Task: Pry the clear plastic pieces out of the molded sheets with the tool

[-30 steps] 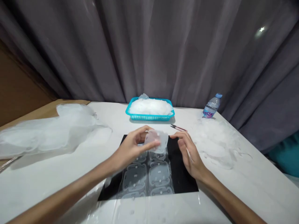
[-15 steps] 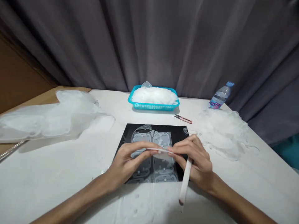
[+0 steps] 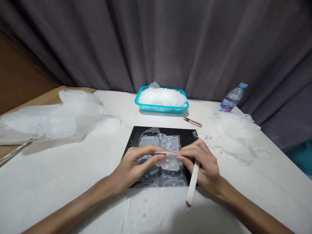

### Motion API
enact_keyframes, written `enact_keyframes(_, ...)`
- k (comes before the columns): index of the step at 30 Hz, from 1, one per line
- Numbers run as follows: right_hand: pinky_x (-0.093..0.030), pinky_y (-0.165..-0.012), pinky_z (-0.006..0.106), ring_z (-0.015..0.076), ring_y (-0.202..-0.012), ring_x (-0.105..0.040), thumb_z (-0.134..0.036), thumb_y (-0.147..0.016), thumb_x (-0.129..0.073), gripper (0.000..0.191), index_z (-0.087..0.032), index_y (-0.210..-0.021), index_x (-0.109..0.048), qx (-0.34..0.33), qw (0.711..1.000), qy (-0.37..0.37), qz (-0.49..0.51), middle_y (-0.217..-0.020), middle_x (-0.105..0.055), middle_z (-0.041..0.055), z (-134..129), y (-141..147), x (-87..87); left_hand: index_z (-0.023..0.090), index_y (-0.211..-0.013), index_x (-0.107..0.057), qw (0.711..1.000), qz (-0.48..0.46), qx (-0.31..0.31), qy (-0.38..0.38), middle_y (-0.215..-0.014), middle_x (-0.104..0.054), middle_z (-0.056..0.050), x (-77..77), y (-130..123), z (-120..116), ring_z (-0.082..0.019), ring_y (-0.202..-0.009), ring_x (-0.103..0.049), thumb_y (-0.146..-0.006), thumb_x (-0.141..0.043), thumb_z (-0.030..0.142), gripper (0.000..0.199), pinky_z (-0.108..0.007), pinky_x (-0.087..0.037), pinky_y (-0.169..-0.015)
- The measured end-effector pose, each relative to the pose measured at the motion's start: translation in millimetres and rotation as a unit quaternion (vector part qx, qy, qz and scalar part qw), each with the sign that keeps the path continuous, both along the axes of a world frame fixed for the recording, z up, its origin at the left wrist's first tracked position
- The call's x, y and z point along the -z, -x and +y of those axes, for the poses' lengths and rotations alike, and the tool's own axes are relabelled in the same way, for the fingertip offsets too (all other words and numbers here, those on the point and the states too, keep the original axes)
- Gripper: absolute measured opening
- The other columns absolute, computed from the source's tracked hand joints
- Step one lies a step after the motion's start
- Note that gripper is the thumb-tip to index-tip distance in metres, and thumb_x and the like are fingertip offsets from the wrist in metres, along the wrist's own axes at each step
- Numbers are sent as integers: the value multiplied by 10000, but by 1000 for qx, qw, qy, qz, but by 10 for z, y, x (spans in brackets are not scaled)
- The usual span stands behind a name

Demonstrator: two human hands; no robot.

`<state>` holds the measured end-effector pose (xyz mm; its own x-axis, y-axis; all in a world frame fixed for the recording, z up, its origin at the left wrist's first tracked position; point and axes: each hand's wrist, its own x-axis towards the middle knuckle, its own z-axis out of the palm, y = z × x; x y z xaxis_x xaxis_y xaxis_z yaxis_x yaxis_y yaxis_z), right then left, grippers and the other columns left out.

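Between my two hands is a small translucent white silicone-like piece [image 3: 168, 162], its thin edge facing me. My left hand [image 3: 136, 165] pinches its left end between thumb and fingers. At the right end, my right hand [image 3: 201, 164] pinches it too, while a slim white-handled tool [image 3: 193, 185] sticks out below that palm, its dark end pointing down toward me. Under the hands, a clear sheet of moulded rounded-rectangle pieces [image 3: 148, 141] lies over a black mat [image 3: 187, 132] and runs onto the table toward me.
A blue basket [image 3: 162, 109] heaped with white pieces stands at the back. Pink-handled snips [image 3: 192, 122] lie before it. To the right are a pile of translucent scraps [image 3: 236, 138] and a water bottle [image 3: 232, 99]. Filled plastic bags [image 3: 48, 122] lie at left.
The held piece has tilted, so more of its flat face shows below the edge. Both hands keep their pinch. The whole view has shifted slightly.
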<state>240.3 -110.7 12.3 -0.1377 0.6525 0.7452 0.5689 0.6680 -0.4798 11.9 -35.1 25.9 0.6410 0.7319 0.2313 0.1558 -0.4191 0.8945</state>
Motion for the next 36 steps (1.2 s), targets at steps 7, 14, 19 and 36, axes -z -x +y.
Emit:
enact_keyframes(7,-496,-674,331,187,-769,-614,-251,-1083,-525,175,-216,-1099,-695,84,989,120,17,-885,-705,45,76,57,171,244,-1127,-731,991,13,5,133,-902,-779,-23,63,-23,21,-198,-818,-730,-951,-717,429,256,-281,-586,-720)
enact_keyframes(14,-484,-723,375,244,-838,-629,-343,-1102,-456,239,-206,-1051,-644,112,969,171,-142,-876,-687,55,230,103,418,205,-1101,-748,994,102,24,34,-801,-750,-16,-140,-41,657,-169,-717,-673,-956,-680,502,338,-256,-516,-644)
enact_keyframes(19,-513,-725,386,254,-839,-634,-401,-1052,-569,212,-202,-1104,-622,110,964,176,-165,-899,-665,55,258,113,458,140,-1165,-715,989,70,-111,-68,-943,-754,-47,-556,-407,1800,-215,-869,-709,-997,-648,455,363,-323,-589,-763)
enact_keyframes(36,-521,-726,381,258,-832,-647,-309,-1005,-636,152,-210,-1116,-604,110,961,173,-186,-935,-671,59,291,130,472,152,-1228,-655,910,148,-325,-212,-1307,-644,-139,-514,-657,2543,-289,-1185,-631,-1027,-616,283,243,-485,-539,-1014)
